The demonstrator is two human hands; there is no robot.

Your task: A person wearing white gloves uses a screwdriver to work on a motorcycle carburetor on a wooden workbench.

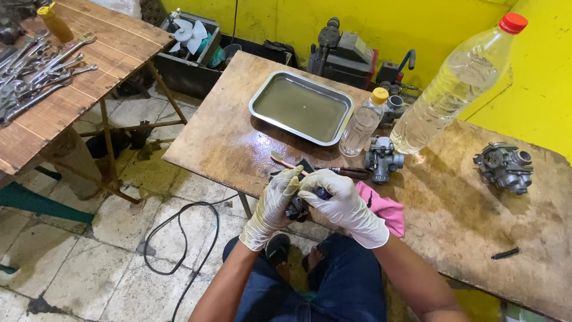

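Two hands in thin white disposable gloves meet at the near edge of a worn, stained wooden table (476, 220), seen from above by the person seated at it. The left hand (271, 206) comes up from below with its forearm angled inward; its fingers curl around a small dark metal part (297, 210), cupping it from the left side. The right hand (341, 200) reaches across from the right, wrist bent, with the fingers folded down over the top of the same part, so both hands grip it between them, just above the person's lap in blue jeans (333, 286). What the right fingers pinch cannot be told. A pink cloth (386, 209) lies on the table touching the right wrist. Just beyond the hands lie a toothbrush with a light handle (281, 159) and a dark-handled tool (351, 173). Further back stand a shallow rectangular steel tray of murky liquid (301, 107), a small clear bottle with a yellow cap (363, 122), a large clear plastic bottle with a red cap (459, 80), tilted, and a grey metal carburettor (382, 158). A second grey carburettor (504, 167) sits well apart to the right.
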